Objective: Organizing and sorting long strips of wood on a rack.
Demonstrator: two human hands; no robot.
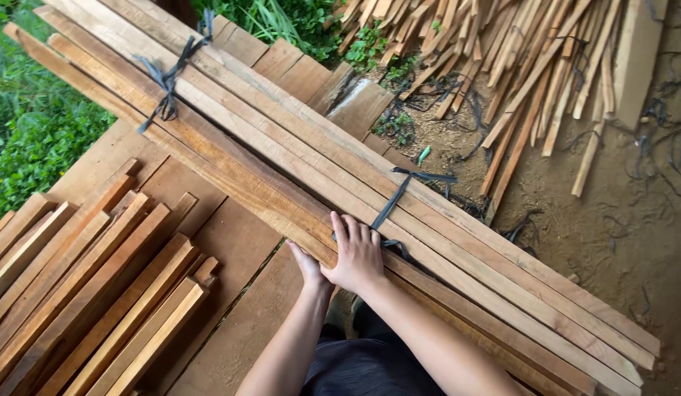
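A long bundle of pale wooden slats (282, 139) lies diagonally from upper left to lower right, tied by a black strap near its far end (168, 77) and a second black strap (392, 202) near the middle. My right hand (357, 254) lies palm down on top of the bundle just left of the second strap, fingers spread. My left hand (308, 265) is under the bundle's near edge, mostly hidden by the right hand and the wood, and seems to grip that edge.
A stack of shorter loose slats (84, 293) lies at lower left on flat wooden boards (238, 242). A pile of thin sticks (531, 66) covers the dirt ground at upper right. Green plants (32, 125) border the left side.
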